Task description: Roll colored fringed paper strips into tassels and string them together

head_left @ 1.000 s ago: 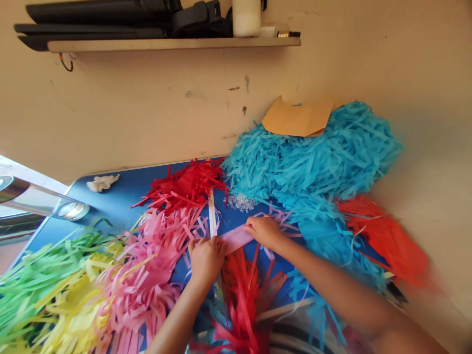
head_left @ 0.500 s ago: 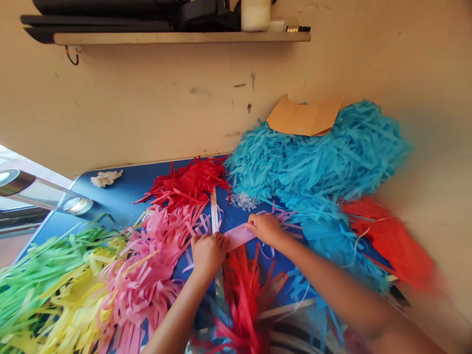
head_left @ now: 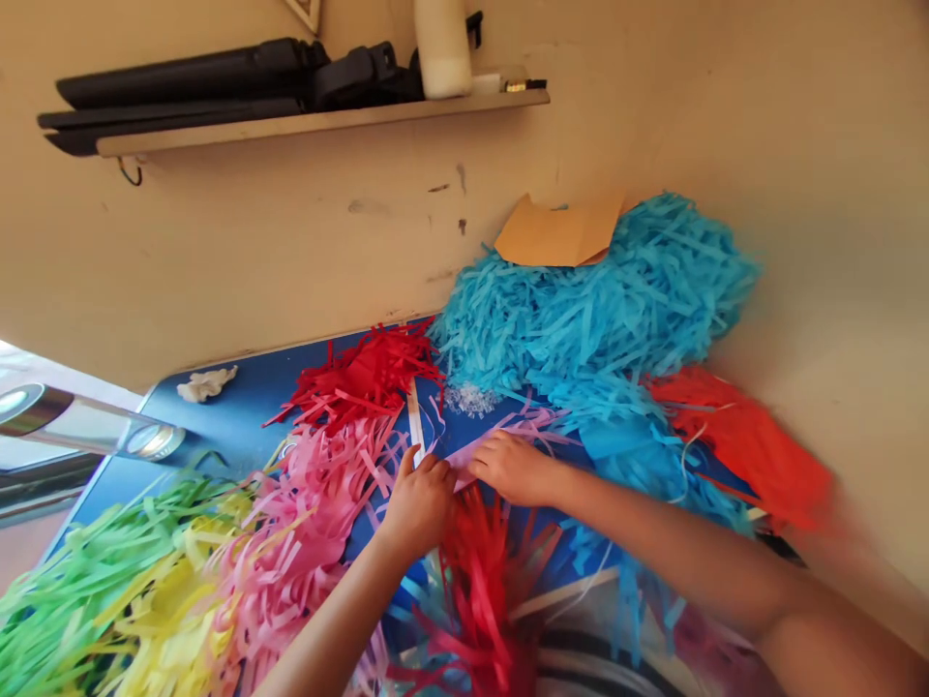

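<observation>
On a blue table point(head_left: 232, 407) both my hands meet over a light purple paper strip point(head_left: 468, 451). My left hand point(head_left: 419, 501) pinches the strip's left end with curled fingers. Pressing down on the same strip from the right is my right hand point(head_left: 514, 469), its fingers bent over the paper. A white ruler-like strip point(head_left: 414, 422) runs away from my left hand toward the wall. Red fringed paper point(head_left: 479, 581) lies just below both hands, and pink fringed paper point(head_left: 319, 494) lies to the left.
A big heap of blue shredded paper point(head_left: 602, 300) leans on the wall with a tan envelope point(head_left: 558, 232) on top. Orange-red fringe point(head_left: 740, 445) lies right, red fringe point(head_left: 363, 378) behind, green point(head_left: 79, 561) and yellow point(head_left: 152, 610) fringe left. A shelf point(head_left: 319, 121) hangs above. A metal tube point(head_left: 79, 426) lies at the left.
My two hands have drawn closer together, so less of the purple strip shows between them. The camera view has tilted a little.
</observation>
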Available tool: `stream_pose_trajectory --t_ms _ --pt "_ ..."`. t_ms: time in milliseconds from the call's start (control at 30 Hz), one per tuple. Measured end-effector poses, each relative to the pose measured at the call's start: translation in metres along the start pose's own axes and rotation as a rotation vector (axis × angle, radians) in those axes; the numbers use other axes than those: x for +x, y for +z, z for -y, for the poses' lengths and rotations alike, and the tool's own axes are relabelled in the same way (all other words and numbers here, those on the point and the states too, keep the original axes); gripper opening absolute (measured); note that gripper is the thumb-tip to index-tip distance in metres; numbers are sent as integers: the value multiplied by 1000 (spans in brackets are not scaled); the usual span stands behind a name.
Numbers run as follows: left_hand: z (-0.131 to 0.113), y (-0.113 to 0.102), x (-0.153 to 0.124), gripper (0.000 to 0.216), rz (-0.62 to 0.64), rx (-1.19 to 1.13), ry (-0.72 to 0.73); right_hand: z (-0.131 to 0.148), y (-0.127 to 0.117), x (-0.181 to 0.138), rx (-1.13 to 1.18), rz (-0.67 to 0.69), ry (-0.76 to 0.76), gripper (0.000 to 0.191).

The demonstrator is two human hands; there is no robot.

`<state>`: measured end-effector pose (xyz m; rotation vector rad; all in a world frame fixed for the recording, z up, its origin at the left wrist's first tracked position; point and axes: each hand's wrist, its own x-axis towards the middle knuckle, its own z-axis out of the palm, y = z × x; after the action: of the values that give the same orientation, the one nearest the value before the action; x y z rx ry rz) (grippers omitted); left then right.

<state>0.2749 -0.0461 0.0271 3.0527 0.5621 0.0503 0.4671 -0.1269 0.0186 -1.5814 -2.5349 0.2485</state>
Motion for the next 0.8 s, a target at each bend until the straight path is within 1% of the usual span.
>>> stream_pose_trajectory --t_ms 100,233,367,433,500,633,800 --pt "-7 -2 -1 20 -17 28 -53 -8 12 7 54 -25 84 26" --pt "-9 3 0 24 -61 28 -158 -15 13 14 172 -63 236 38" --pt "0 9 -4 28 -86 13 -220 -13 10 13 155 -62 218 35" --pt "6 11 -10 29 -94 -2 -226 -16 10 11 145 -39 218 26" --pt "12 13 -17 29 -112 -67 -247 -25 11 8 158 -25 244 17" --pt "19 19 -26 26 -147 -193 -325 -41 12 4 193 -31 317 18" --pt "20 26 -18 33 -165 -165 -431 -38 12 13 167 -54 435 24"
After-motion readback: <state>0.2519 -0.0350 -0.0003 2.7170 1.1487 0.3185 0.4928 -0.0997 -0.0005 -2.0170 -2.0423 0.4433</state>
